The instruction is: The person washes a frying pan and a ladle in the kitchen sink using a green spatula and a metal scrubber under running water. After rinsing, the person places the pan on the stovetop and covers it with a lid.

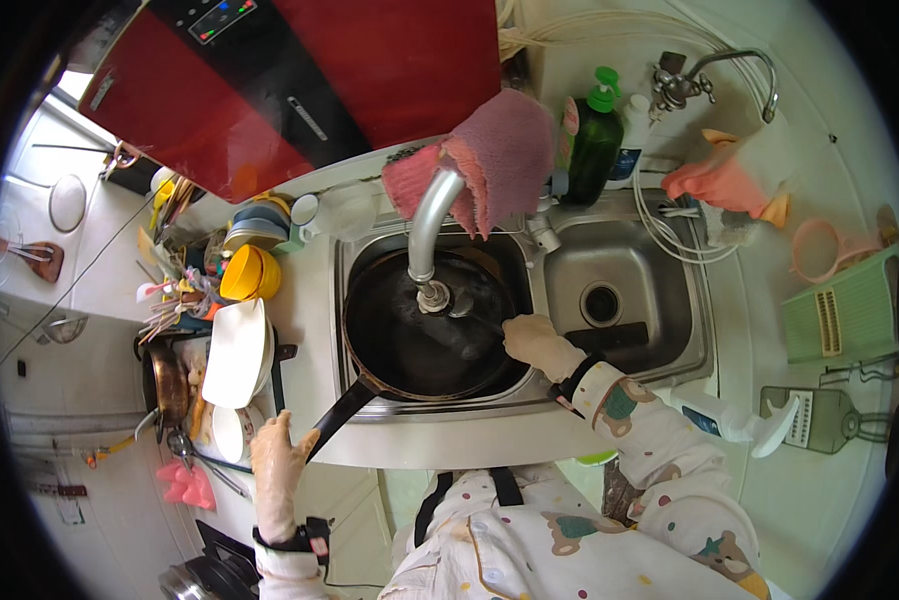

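A dark frying pan (pixel 419 345) lies in the left basin of a steel double sink (pixel 622 262), under the curved faucet (pixel 430 225). Its black handle (pixel 340 412) points down and left over the counter edge. Beside the handle's end is my left hand (pixel 277 454), fingers partly spread; whether it touches the handle is not clear. My right hand (pixel 539 345) is closed on a thin dark utensil (pixel 483 321) that reaches into the pan below the faucet. The utensil's far end is blurred. Pink towels (pixel 494 157) hang behind the faucet.
Left of the sink are yellow bowls (pixel 250 272), white dishes (pixel 238 352) and a pot (pixel 165 382). Behind stand a green pump bottle (pixel 595 142) and a red panel (pixel 307 75). At right are pink rubber gloves (pixel 719 180), a green rack (pixel 843 307) and a white spray bottle (pixel 727 421).
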Action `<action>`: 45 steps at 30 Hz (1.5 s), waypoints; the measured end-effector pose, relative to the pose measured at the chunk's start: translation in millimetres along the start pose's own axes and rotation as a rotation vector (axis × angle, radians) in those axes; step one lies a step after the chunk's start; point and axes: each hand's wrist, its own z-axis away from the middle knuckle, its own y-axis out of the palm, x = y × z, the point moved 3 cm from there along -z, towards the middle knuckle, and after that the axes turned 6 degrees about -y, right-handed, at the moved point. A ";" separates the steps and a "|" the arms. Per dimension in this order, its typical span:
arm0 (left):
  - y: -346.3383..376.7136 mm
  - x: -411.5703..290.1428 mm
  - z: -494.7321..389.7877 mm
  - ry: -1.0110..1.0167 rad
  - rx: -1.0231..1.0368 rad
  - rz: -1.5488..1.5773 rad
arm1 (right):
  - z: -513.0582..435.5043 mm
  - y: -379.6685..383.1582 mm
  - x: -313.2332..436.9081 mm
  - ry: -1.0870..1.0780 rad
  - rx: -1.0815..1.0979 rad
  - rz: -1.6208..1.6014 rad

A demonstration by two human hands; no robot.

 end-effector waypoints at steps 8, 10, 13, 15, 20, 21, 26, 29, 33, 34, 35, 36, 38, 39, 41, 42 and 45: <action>2.7 -177.8 52.5 1.041 0.136 0.330 | 15.8 -24.7 15.0 -0.006 -0.009 0.051; 24.8 -228.3 56.6 1.288 0.092 0.283 | 20.4 -27.4 15.6 -0.052 0.031 -0.002; 53.0 -287.0 51.5 1.527 0.040 0.208 | 6.3 -27.4 18.7 -0.039 0.059 0.130; 64.8 -304.7 55.3 1.626 0.101 0.202 | 0.6 -21.0 16.2 -0.051 0.072 0.166; 65.7 -325.0 88.2 1.711 0.385 0.351 | 1.7 -10.5 3.8 -0.101 -0.005 0.210; 64.2 -328.3 98.1 1.715 0.462 0.360 | 2.6 -10.5 2.7 -0.126 -0.029 0.221; 37.2 -318.7 138.0 1.868 0.456 0.701 | 0.5 -11.9 -1.4 -0.118 -0.067 0.220; 17.3 -307.2 150.5 1.921 0.505 0.805 | -7.7 -11.0 -4.7 -0.149 -0.013 0.308; -8.8 -290.9 187.6 2.017 0.604 0.871 | -17.6 -12.8 -13.0 -0.150 0.024 0.366; -14.3 -286.8 199.0 2.100 0.513 0.818 | -19.2 -13.6 -15.7 -0.127 0.041 0.363; -15.7 -286.3 193.1 2.028 0.563 0.922 | -20.0 -14.2 -18.6 -0.099 0.061 0.359; -14.5 -283.0 183.4 1.981 0.640 0.959 | -20.2 -15.2 -20.3 -0.111 0.068 0.354; -11.5 -274.7 164.8 1.815 0.786 0.992 | -19.7 -18.5 -26.0 -0.116 0.080 0.349; -10.8 -268.2 156.5 1.678 0.818 0.997 | -18.9 -21.5 -30.0 -0.111 0.067 0.335; -9.5 -254.8 141.1 1.380 0.884 0.998 | -16.2 -25.3 -36.4 -0.099 0.039 0.305; -6.6 -254.2 133.8 1.179 0.980 1.044 | -15.8 -28.0 -39.8 -0.071 0.019 0.305; 3.4 -254.8 122.1 0.673 1.216 0.991 | -16.8 -32.5 -47.9 -0.073 0.032 0.273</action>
